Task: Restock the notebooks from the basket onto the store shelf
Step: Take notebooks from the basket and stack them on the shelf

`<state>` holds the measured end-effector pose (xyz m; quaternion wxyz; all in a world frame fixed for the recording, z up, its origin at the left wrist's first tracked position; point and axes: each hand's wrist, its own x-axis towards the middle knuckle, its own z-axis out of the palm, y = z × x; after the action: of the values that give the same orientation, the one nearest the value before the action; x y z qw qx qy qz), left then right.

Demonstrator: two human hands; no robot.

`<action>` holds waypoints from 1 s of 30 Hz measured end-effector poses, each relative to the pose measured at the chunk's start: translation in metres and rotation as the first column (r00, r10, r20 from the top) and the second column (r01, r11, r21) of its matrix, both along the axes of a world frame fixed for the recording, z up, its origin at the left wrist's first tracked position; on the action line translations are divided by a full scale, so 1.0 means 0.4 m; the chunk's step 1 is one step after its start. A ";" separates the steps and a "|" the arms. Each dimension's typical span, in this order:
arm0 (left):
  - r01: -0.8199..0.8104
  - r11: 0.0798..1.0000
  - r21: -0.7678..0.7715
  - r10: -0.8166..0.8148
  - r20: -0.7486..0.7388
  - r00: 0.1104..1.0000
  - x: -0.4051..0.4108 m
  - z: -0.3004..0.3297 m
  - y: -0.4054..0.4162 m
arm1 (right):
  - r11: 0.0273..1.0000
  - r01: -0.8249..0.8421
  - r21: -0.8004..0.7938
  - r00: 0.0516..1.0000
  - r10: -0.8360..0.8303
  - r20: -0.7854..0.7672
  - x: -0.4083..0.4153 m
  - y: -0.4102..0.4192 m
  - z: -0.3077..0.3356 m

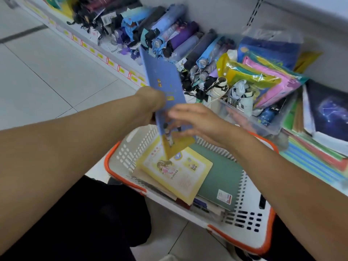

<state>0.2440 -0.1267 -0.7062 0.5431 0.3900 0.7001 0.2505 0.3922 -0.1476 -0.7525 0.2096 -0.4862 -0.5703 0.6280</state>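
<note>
On the left side, above the tiled floor, the left hand grips the blue notebook by its edge and holds it upright and tilted over the basket. Its fingers are hidden behind the cover. Just beside it, the right hand has relaxed, spread fingers that touch the lower part of the same notebook; it is blurred, so I cannot tell if it pinches. Below, inside the white basket with orange rim, lie a yellow notebook and a green spiral notebook. Further right, the store shelf carries folded umbrellas, colourful folders and a dark star notebook.
</note>
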 end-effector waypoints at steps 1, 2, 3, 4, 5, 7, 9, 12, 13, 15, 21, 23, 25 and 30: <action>0.078 0.996 0.034 -0.072 -0.143 0.987 -0.029 0.002 0.010 | 0.978 0.016 -0.208 0.999 -0.023 -0.031 0.029 0.007 -0.052; 0.197 0.979 0.046 -0.172 -0.328 0.929 -0.054 0.010 0.022 | 0.965 0.054 -0.258 0.992 -0.022 0.125 0.060 0.009 -0.117; 0.329 0.944 0.026 -0.272 -0.502 0.821 -0.072 0.025 0.030 | 0.977 0.052 -0.209 0.919 0.035 0.393 0.090 0.003 -0.190; 0.431 0.902 0.001 -0.333 -0.634 0.698 -0.081 0.040 0.039 | 0.988 -0.008 -0.155 0.772 0.105 0.627 0.115 -0.011 -0.260; 0.500 0.866 -0.013 -0.351 -0.727 0.590 -0.087 0.054 0.047 | 0.988 -0.060 -0.142 0.647 0.147 0.748 0.125 -0.028 -0.321; 0.577 0.816 -0.023 -0.343 -0.823 0.453 -0.102 0.070 0.059 | 0.989 -0.075 -0.131 0.527 0.151 0.836 0.121 -0.064 -0.398; 0.607 0.794 -0.034 -0.345 -0.848 0.403 -0.109 0.082 0.065 | 0.997 -0.043 -0.065 0.466 0.078 0.882 0.099 -0.079 -0.442; 0.626 0.779 -0.039 -0.335 -0.869 0.363 -0.112 0.082 0.083 | 0.999 -0.015 -0.051 0.395 0.053 0.917 0.069 -0.065 -0.463; 0.627 0.778 -0.040 -0.333 -0.873 0.357 -0.113 0.079 0.088 | 0.998 -0.039 -0.058 0.382 0.068 0.922 0.069 -0.055 -0.461; 0.621 0.782 -0.052 -0.347 -0.863 0.366 -0.117 0.072 0.098 | 0.993 -0.093 -0.072 0.387 0.102 0.916 0.087 -0.034 -0.453; 0.604 0.794 -0.067 -0.362 -0.851 0.381 -0.134 0.061 0.103 | 0.946 -0.306 -0.105 0.585 0.274 0.764 0.167 0.049 -0.239; 0.603 0.796 -0.046 -0.345 -0.854 0.390 -0.141 0.063 0.099 | 0.974 -0.226 -0.016 0.690 0.172 0.703 0.224 0.090 -0.082; 0.587 0.809 -0.025 -0.325 -0.851 0.412 -0.142 0.074 0.100 | 0.997 -0.073 0.040 0.818 0.037 0.573 0.294 0.110 0.069; 0.365 0.921 0.136 -0.274 -0.439 0.855 -0.113 0.121 0.095 | 0.941 0.335 -0.047 0.942 -0.333 0.049 0.382 0.040 0.257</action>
<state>0.1990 -0.0888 -0.6577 0.3721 0.6013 0.6926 0.1422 0.5450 -0.1316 -0.6495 0.2882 -0.5939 -0.4664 0.5889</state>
